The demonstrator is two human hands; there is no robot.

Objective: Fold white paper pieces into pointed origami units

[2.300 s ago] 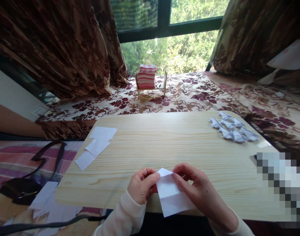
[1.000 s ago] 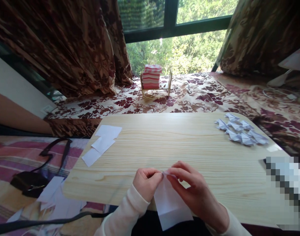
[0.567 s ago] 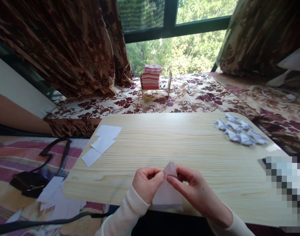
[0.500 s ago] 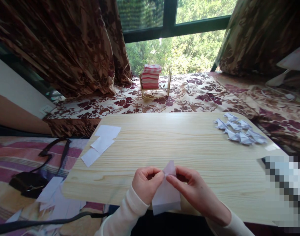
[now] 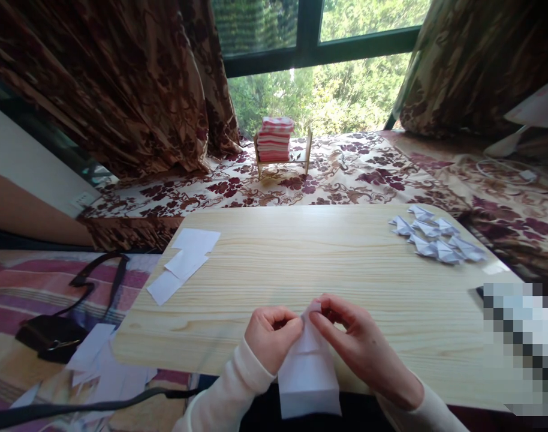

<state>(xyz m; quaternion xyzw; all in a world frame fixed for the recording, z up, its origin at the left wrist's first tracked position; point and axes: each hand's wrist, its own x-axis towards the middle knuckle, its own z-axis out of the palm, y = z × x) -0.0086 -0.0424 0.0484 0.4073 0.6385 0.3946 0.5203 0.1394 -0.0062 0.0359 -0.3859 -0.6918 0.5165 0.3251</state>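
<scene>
At the near edge of a light wooden table (image 5: 301, 264), both hands pinch the top of a white sheet of paper (image 5: 307, 372). My left hand (image 5: 270, 337) grips its upper left side with fingers curled in. My right hand (image 5: 359, 348) pinches the folded tip from the right with thumb and fingers. The sheet's top is folded to a point and its lower part hangs over the table edge toward me.
Loose white paper sheets (image 5: 184, 264) lie at the table's left end, and more sheets (image 5: 94, 354) sit on the striped cloth below. A pile of folded paper pieces (image 5: 436, 237) lies at the far right. A black bag (image 5: 53, 336) is at left. A small wooden rack with striped cloths (image 5: 276, 144) stands by the window.
The sheet's top went from a plain corner to a folded point pinched between both hands. The paper swung up briefly, then dropped so its lower part hangs lower over the edge.
</scene>
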